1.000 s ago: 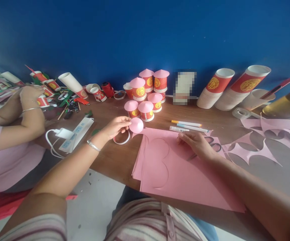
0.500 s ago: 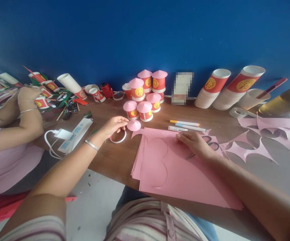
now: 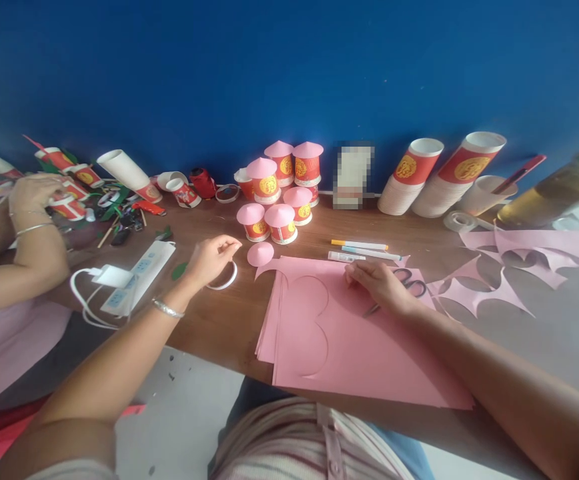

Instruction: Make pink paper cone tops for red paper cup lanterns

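My left hand point(image 3: 214, 260) hovers over the table by a white tape ring point(image 3: 225, 276), fingertips pinched together; whatever may be between them is too small to make out. Just right of it lies a small pink paper cone point(image 3: 260, 254). My right hand point(image 3: 375, 280) rests with curled fingers on a stack of pink paper sheets point(image 3: 359, 353), its fingertips hidden. Scissors point(image 3: 410, 283) lie partly beneath that hand. Round outlines show on the top sheet. Beyond the cone stand several red paper cups point(image 3: 282, 233) with pink cone roofs point(image 3: 279, 215).
Markers point(image 3: 364, 250) lie behind the sheets. Pink offcuts point(image 3: 489, 290), a tape roll point(image 3: 459, 221) and stacked paper cups point(image 3: 427, 160) are at right. On the left are a power strip point(image 3: 139, 277) and another person's hand point(image 3: 34, 193) among small craft pieces. A blue wall point(image 3: 289, 67) stands behind.
My left hand has moved left, away from the small pink cone, which stays on the table. My right hand stays on the paper. The whole view has shifted slightly.
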